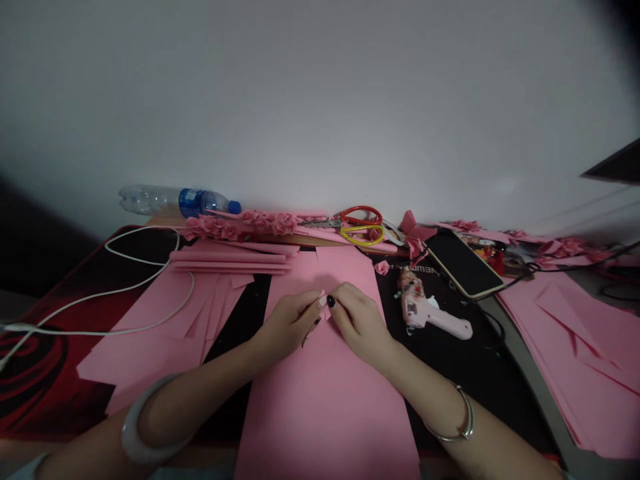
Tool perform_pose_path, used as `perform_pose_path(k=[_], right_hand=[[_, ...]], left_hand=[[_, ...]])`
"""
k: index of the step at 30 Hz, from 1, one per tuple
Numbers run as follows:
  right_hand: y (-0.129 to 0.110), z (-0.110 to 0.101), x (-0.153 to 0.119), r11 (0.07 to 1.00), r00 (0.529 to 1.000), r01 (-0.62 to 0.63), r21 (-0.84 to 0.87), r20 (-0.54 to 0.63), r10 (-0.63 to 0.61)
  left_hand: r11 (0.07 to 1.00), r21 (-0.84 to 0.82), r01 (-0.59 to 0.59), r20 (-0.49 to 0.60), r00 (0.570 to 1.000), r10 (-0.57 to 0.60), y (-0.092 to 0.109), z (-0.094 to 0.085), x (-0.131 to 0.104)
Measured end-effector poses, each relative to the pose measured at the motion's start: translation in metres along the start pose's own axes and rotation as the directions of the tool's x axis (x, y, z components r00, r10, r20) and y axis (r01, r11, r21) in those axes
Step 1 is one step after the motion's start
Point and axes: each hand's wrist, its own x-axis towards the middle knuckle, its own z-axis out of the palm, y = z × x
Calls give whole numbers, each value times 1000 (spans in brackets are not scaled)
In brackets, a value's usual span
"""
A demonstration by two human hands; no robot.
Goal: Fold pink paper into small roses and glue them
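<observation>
My left hand [294, 325] and my right hand [361, 325] meet over the middle of a long pink paper sheet [330, 413]. Both pinch a small piece of pink paper [323, 311] between thumbs and fingertips. Most of that piece is hidden by the fingers, so its full shape cannot be made out. Right of my right hand lies a pale pink glue gun [435, 313] with a patterned, stained nozzle end. A small pink paper rose [382, 267] rests beyond that hand, beside the sheet.
Behind are scissors [363, 225] with red and yellow handles, paper roses [273, 222], a plastic bottle [165, 199] and a phone [465, 262]. Rolled pink paper [230, 257] and a white cable [120, 331] lie left. More pink sheets [560, 360] lie right.
</observation>
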Motion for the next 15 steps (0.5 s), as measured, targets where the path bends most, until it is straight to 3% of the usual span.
perform_pose_path(k=[8, 15], right_hand=[[3, 1, 0, 984, 997, -70, 161, 55, 62], [3, 2, -1, 983, 995, -88, 162, 61, 79]], left_hand=[[999, -39, 21, 49, 999, -19, 1, 0, 0], [995, -94, 18, 81, 997, -10, 0, 1, 2]])
